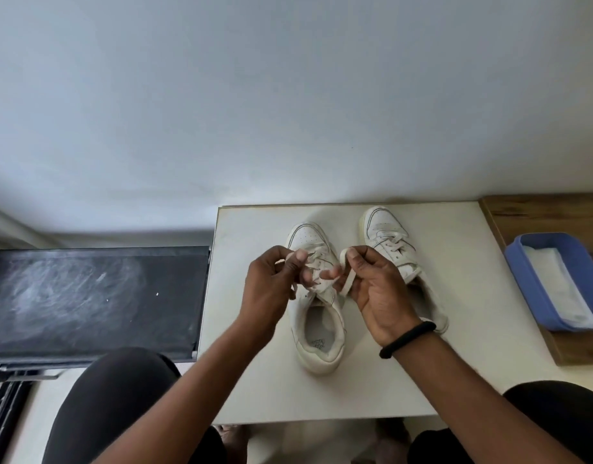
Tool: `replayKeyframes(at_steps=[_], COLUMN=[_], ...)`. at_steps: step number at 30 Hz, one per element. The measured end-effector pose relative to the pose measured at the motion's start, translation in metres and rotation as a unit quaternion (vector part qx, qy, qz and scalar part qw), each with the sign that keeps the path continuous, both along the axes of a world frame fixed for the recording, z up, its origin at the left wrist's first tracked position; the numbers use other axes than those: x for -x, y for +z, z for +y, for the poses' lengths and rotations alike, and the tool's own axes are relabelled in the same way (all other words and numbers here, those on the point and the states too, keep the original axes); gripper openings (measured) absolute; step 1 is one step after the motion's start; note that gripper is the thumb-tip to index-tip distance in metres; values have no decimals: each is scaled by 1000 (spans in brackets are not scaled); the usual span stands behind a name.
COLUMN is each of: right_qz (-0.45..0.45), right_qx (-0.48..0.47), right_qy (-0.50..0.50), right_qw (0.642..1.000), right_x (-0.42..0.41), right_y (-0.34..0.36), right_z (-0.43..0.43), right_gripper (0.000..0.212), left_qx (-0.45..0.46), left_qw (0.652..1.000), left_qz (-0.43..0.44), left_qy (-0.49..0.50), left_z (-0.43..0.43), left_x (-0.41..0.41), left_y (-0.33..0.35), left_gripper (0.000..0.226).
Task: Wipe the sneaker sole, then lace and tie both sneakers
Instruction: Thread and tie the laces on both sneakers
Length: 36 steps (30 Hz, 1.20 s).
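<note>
Two white sneakers stand side by side on a small white table (241,380), toes pointing away from me. The left sneaker (316,333) is nearer, its heel opening facing up. My left hand (271,289) pinches one end of its cream lace (347,279) above the tongue. My right hand (372,289) holds a loop of the same lace between thumb and fingers. The right sneaker (385,236) stands further back with laces crossed over its tongue; my right hand and wrist hide its heel part.
A blue tray (522,272) holding a white wipe (562,289) sits on a wooden surface (539,212) at the right. A dark scuffed panel (87,296) lies left of the table. My knees are below the table's front edge. A pale wall rises behind.
</note>
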State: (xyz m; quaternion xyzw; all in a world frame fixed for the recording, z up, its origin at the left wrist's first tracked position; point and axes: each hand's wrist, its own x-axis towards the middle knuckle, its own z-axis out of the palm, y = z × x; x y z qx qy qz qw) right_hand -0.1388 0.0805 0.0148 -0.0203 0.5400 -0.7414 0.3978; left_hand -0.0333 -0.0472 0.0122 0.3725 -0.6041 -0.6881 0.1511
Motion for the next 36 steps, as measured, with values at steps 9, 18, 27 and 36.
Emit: replayKeyframes(at_steps=[9, 18, 27, 36], right_qz=[-22, -4, -38, 56], right_qx=[-56, -119, -113, -69], right_qy=[14, -10, -34, 39], right_qw=[998, 993, 992, 995], right_x=[0, -4, -13, -8], right_y=[-9, -8, -13, -14], right_z=[-3, 0, -6, -5], right_gripper=[27, 11, 10, 16], left_qx=[-141, -86, -60, -35], left_qw=[990, 995, 992, 996], left_qz=[-14, -1, -12, -40], left_qy=[-7, -47, -111, -68], left_z=[7, 2, 1, 1], left_x=[1, -5, -5, -4], left_y=[-1, 6, 10, 8], left_gripper=[28, 9, 6, 15])
